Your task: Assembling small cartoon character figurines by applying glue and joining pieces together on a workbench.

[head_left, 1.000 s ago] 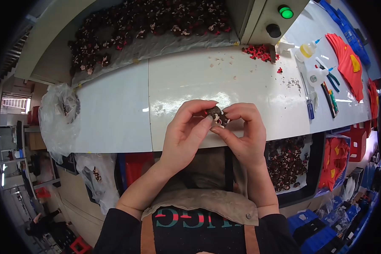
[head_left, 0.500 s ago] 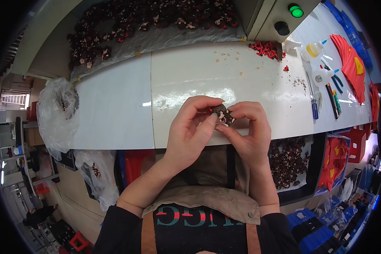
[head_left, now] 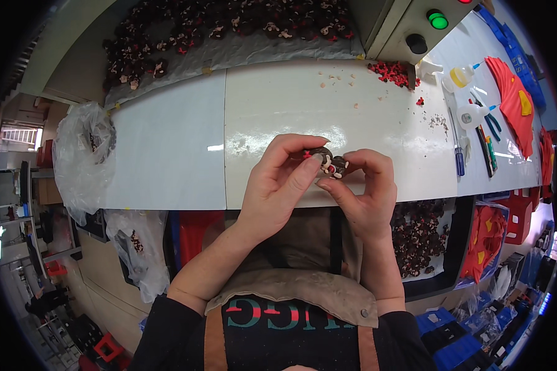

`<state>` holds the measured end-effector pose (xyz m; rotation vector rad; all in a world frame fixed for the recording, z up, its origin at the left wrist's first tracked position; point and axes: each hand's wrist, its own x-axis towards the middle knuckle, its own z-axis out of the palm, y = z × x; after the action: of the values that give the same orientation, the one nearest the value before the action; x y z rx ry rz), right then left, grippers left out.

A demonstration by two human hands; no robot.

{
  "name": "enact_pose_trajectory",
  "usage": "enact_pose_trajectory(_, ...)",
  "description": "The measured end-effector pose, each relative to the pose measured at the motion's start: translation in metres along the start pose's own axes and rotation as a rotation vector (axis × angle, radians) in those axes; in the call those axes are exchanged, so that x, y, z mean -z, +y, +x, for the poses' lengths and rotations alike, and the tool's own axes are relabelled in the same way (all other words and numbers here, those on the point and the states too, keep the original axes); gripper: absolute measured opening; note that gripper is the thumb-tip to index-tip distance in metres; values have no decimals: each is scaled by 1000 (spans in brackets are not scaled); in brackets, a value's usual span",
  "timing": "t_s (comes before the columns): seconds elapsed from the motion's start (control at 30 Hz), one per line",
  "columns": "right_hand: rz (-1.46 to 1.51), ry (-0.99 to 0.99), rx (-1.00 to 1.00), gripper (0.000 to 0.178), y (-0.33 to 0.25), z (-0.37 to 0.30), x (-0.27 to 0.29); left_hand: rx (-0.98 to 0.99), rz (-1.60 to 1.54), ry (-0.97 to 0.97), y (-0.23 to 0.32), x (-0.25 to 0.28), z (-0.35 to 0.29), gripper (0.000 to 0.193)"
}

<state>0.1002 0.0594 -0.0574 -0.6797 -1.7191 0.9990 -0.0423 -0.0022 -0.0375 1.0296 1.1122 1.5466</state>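
While the left hand (head_left: 272, 188) pinches the small dark figurine (head_left: 329, 164) between thumb and bent forefinger, the right hand (head_left: 372, 191) has its own thumb and forefinger closed on the other end; both grips are only figurine-wide. Handling it well probably means pressing lightly on the rounded dark parts, sparing the small pale ones, and keeping it above the tabletop (head_left: 272, 117), inside the middle of the near edge, so a slip lands there. Compared with half a second ago, the figurine is turned, showing more red among its pale parts. Loose red pieces (head_left: 390, 74) lie by the far edge, right of centre.
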Motion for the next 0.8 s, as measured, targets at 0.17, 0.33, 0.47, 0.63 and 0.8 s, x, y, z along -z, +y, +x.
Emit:
enact_pose_trajectory(0.17,-31,-67,22,43,-4,-1,2,4,-16,5,2,-1,-2,24)
enact_pose_trajectory(0.33,8,-96,0,44,0,-4,1,-49,240,15,7,-1,-2,27)
enact_pose_trajectory(0.47,-11,-105,13,43,0,-3,1,4,176,7,8,-3,-1,28)
enact_pose_trajectory(0.63,-10,-109,8,42,-1,-3,1,26,35,27,5,-2,-3,28)
enact_pose_trajectory(0.8,-65,-157,-37,45,-8,-3,2,40,43,40,7,-1,-4,29)
